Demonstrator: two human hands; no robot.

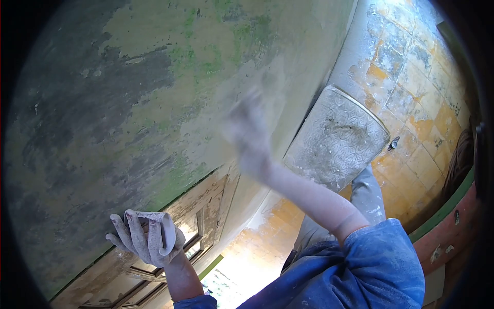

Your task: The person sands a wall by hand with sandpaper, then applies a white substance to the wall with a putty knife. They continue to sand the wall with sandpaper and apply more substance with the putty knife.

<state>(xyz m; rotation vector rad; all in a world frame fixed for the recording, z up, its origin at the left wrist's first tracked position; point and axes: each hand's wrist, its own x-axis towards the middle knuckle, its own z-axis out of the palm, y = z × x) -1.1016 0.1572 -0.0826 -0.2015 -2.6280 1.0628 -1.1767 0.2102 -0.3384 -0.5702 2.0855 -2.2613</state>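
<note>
My left hand [146,241], in a dust-covered glove, is raised at the lower left near the wall's edge. Its fingers are partly spread, and a curled pale sheet [168,233] that looks like sandpaper is held against the palm. My right hand [248,131] is smeared by motion in front of the wall [206,92], so its fingers and anything in them cannot be made out. Dust coats my right forearm. The wall surface is patchy, with grey, beige and green areas and scraped, peeling spots.
A dusty chair seat [337,139] with an embossed pattern stands against the wall, above my leg. Worn orange floor tiles [422,165] lie beyond, with a small dark object [394,143] on them. A wooden-framed glazed door [149,273] is below. A red, green-edged curved surface [453,216] stands at right.
</note>
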